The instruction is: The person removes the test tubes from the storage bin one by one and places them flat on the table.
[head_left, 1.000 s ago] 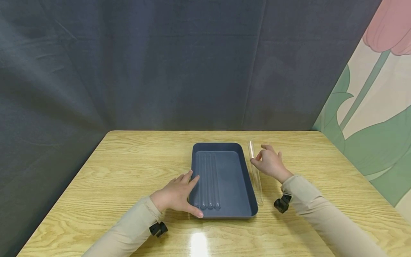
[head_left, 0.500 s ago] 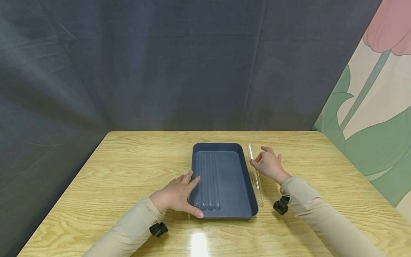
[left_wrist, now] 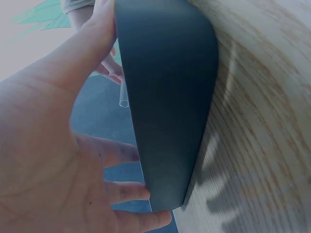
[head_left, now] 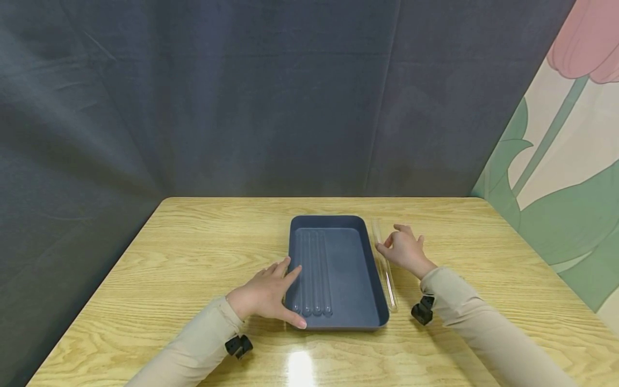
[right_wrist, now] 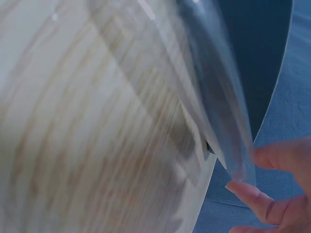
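A dark blue rectangular tray (head_left: 350, 269) stands on the wooden table. Several clear test tubes (head_left: 317, 279) lie side by side along its left half, rounded ends toward me. My left hand (head_left: 266, 293) rests at the tray's left rim, fingers spread, with the thumb at the near left corner. In the left wrist view, its fingertips (left_wrist: 141, 193) meet the tray wall. Just outside the right rim, my right hand (head_left: 405, 250) pinches another clear test tube (head_left: 389, 287) between thumb and finger. That tube runs lengthwise beside the tray, its rounded end nearest me.
The light wooden table (head_left: 203, 242) extends around the tray. Behind it hangs a dark grey-blue curtain (head_left: 271, 107), and a floral panel (head_left: 556, 215) stands at the right. A black wrist camera (head_left: 423, 310) hangs under the right sleeve.
My right hand has shifted slightly toward me and left with the test tube, whose far end now appears lower. The left hand and the tray have stayed put.
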Action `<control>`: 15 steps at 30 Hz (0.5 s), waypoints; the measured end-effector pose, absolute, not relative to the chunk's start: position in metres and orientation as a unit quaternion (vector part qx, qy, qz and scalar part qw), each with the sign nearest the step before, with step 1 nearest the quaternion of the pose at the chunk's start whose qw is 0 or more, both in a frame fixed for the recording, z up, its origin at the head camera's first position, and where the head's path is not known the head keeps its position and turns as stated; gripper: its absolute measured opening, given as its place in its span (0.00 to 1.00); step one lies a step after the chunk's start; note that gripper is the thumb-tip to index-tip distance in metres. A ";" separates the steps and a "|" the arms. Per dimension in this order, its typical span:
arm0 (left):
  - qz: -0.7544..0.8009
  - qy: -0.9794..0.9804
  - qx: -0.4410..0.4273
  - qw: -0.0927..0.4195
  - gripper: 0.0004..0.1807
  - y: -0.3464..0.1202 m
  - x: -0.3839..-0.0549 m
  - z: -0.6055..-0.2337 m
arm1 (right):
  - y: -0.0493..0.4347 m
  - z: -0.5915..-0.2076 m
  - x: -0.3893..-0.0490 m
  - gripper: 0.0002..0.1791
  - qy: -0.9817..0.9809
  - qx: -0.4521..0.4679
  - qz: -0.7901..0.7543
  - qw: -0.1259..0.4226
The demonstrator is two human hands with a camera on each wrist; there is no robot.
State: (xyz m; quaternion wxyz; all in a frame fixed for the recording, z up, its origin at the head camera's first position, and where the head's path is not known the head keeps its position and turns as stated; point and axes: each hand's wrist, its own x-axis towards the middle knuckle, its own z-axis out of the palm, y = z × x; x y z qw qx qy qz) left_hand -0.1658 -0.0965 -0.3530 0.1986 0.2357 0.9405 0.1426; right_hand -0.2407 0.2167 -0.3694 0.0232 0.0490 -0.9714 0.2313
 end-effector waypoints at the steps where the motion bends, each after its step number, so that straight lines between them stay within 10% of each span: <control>1: 0.142 0.941 0.236 0.199 0.60 -0.096 -0.166 -0.353 | 0.217 -0.370 -0.241 0.18 -0.972 0.049 0.231 0.022; 15: 0.140 0.940 0.240 0.198 0.60 -0.097 -0.166 -0.355 | 0.216 -0.376 -0.242 0.19 -0.979 0.046 0.197 0.011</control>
